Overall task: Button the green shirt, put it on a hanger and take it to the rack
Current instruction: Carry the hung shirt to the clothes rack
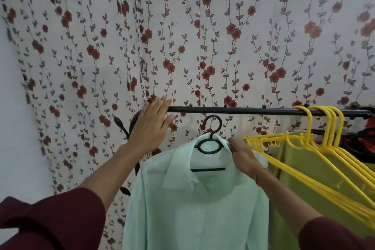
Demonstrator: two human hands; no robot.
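Both arms reach forward and up in maroon sleeves; left hand [151, 123] lies flat with straight fingers, right hand [243, 158] curls in a pinch.

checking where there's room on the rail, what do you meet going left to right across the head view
left hand on the rail → black hanger carrying the green shirt → right hand gripping the shirt's shoulder → yellow hangers

Hem of green shirt [192, 209] below bottom edge, left corner of rack [233, 111] behind left hand [151, 126] (right end off-view).
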